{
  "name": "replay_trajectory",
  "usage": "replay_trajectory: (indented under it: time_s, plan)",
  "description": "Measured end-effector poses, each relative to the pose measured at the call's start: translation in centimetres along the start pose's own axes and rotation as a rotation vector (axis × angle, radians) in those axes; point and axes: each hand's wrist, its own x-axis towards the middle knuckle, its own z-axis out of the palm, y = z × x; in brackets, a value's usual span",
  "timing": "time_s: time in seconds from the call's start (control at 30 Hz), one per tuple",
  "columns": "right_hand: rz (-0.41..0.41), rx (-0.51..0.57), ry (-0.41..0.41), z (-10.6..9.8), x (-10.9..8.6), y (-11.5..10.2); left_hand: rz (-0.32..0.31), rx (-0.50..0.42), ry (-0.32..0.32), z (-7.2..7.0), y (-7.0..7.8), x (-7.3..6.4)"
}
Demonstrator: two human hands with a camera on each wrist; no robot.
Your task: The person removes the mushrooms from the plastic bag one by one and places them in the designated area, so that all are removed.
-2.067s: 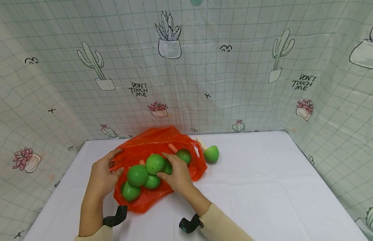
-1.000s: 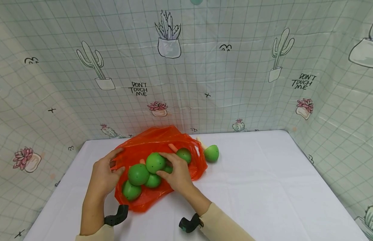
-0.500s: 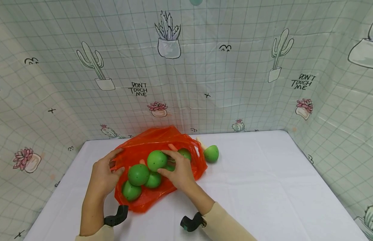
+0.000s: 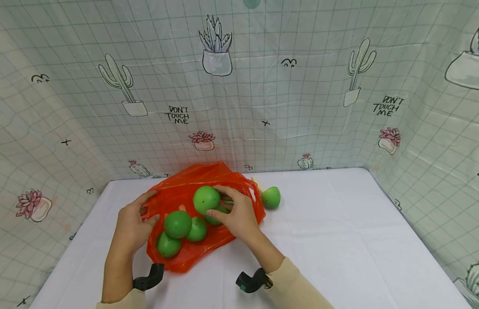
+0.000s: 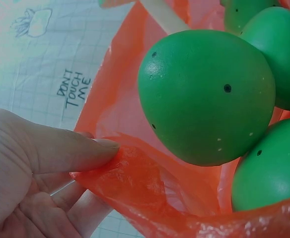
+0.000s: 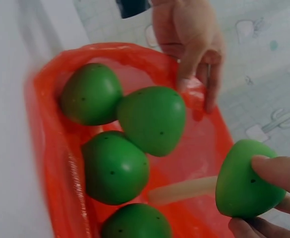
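My left hand (image 4: 132,223) pinches the rim of a red plastic bag (image 4: 185,186) at its left side, thumb inside and fingers outside, as the left wrist view shows. In my right hand (image 4: 237,210) is a green maraca (image 4: 206,199), gripped by its egg-shaped head with small black dots. The right wrist view shows a pale stick (image 6: 184,189) running from the held head down into the bag. Several more green maracas (image 4: 178,224) lie in the bag to the left of and below the held one, with most of their sticks hidden.
Another green maraca (image 4: 271,198) lies outside the bag, on the white tabletop (image 4: 340,240) just right of it. A cloth (image 4: 243,86) with cactus prints hangs around the table's back and sides.
My right hand has moved up and to the right, raising the held maraca away from the others. My left hand has stayed at the bag's rim.
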Motion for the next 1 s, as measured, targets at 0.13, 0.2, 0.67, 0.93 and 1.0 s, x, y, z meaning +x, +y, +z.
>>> replay_trajectory:
  time_s: [0.13, 0.2, 0.67, 0.93, 1.0]
  plan:
    - [0.006, 0.024, -0.011, -0.6, 0.1, -0.5, -0.005, -0.003, -0.004, 0.0, 0.1, 0.0]
    - [0.008, 0.036, -0.014, -0.9, 0.2, -0.8, -0.008, -0.003, -0.006, 0.0, 0.1, 0.0]
    - [-0.024, 0.124, -0.001, -3.5, -0.2, -3.3, -0.017, -0.009, -0.008, 0.0, 0.0, 0.0]
    - [-0.045, 0.157, 0.037, -5.3, -0.2, -4.4, -0.006, -0.016, -0.002, 0.0, 0.0, -0.1]
    - [-0.047, 0.161, 0.046, -5.8, -0.2, -4.6, -0.006, -0.013, -0.001, 0.0, 0.0, -0.1]
